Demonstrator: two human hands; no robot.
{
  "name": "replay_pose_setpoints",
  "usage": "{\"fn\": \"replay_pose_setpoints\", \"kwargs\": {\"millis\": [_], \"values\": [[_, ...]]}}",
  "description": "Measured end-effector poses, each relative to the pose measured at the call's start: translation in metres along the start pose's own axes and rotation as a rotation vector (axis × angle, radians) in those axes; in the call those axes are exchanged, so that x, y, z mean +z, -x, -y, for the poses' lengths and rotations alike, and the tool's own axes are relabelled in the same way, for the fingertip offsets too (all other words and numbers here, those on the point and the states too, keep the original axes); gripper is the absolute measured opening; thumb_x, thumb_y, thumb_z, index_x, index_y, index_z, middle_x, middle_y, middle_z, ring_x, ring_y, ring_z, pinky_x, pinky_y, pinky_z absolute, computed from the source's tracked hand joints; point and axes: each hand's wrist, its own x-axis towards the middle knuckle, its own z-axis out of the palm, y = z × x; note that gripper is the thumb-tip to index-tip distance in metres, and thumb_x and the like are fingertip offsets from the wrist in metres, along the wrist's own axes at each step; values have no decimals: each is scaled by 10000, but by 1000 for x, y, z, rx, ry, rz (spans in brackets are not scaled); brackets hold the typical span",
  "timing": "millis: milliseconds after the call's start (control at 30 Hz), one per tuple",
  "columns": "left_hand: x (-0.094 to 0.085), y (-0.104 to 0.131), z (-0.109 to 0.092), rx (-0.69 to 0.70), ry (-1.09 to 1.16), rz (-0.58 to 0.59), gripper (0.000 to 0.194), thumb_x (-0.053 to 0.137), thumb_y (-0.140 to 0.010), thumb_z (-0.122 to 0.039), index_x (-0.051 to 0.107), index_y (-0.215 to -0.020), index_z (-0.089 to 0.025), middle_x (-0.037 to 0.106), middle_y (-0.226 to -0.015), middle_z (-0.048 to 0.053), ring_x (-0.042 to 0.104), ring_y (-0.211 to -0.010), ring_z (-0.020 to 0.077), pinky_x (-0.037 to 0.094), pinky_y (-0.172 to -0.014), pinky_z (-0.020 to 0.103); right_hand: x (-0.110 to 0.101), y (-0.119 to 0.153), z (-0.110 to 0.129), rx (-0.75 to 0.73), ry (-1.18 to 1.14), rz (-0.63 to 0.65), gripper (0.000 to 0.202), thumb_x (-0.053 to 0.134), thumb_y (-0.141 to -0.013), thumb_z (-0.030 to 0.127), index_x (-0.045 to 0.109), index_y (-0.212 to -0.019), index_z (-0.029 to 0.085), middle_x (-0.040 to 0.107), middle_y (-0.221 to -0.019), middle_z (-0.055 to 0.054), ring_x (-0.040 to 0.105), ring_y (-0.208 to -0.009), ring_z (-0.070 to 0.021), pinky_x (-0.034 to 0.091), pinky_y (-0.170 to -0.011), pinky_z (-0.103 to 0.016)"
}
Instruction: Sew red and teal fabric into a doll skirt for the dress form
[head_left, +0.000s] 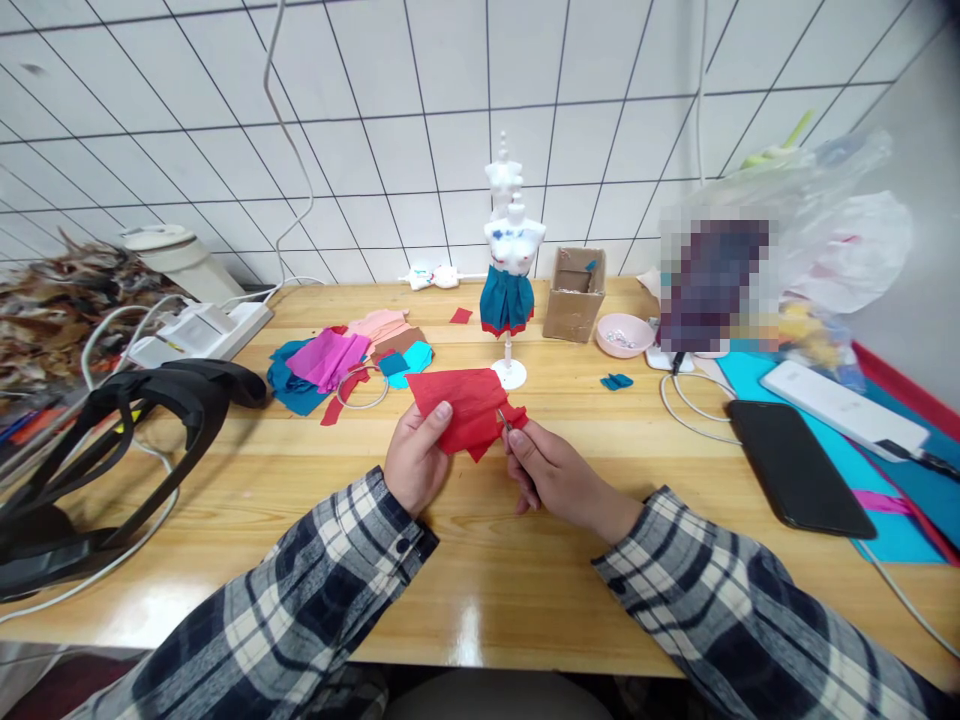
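My left hand [417, 450] pinches a piece of red crepe paper [466, 405], thumb on top, holding it above the table. My right hand [551, 462] is closed around small scissors [502, 416]; only their metal tip shows, at the paper's right edge, and the handles are hidden by the fingers. A narrow red piece sticks out beside the blades; whether it is cut free I cannot tell. Just behind the paper stands a small white dress form [515, 245] wearing a teal skirt [507, 298] with a red hem.
Coloured paper scraps [330, 360] and a ring [363, 388] lie left. Further left is a black headset [150, 440]. A cardboard box [574, 295], pink bowl [624, 336] and teal scrap [616, 382] sit right of the form. A phone [801, 468] and cables lie far right.
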Motion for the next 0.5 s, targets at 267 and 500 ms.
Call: {"fn": "replay_pose_setpoints", "kwargs": {"millis": [267,500], "values": [[-3,-7,6,24,-78,-132,314,791,-739,-251,652,-1008,-167,732,-995,43,690,-865,173,558,-882,349,0,2,-2,40,-12,120,430,334,-957,618,428,-847,213,522,-587,62,525,-405,-84,407,-382,-194],[-1,-5,5,37,-106,-112,390,787,-743,-233,620,-1093,-196,715,-1017,41,685,-891,183,565,-860,343,2,3,0,96,-82,151,413,349,-951,611,435,-873,215,533,-542,69,532,-401,-93,405,-380,-190]]}}
